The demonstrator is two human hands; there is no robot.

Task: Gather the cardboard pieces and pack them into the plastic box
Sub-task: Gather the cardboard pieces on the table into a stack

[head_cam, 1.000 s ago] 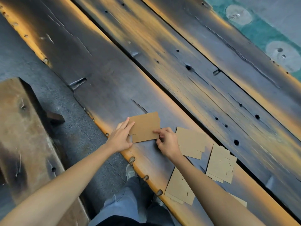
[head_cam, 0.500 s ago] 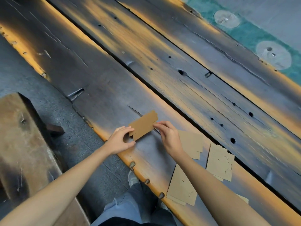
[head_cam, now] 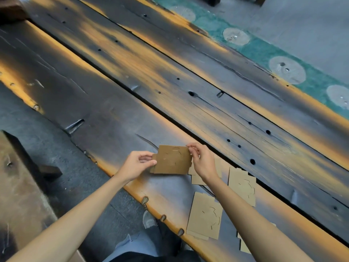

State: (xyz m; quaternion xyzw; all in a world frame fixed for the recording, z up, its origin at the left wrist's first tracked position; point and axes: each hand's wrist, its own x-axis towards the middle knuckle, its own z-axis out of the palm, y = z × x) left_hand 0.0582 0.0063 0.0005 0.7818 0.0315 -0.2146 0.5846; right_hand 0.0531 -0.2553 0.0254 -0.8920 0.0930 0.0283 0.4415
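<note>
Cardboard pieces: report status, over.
Both hands, left and right, pinching one cardboard piece above the table. Loose pieces remain. Plastic box not in view.

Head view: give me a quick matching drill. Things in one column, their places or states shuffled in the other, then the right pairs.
Things:
1. held card
2. left hand
3. right hand
4. loose cards

States:
A. lying flat on the plank
B. pinching the card's upper right corner
C. lifted between both hands
D. gripping the card's left edge

Pairs: 1-C, 2-D, 3-B, 4-A
</note>
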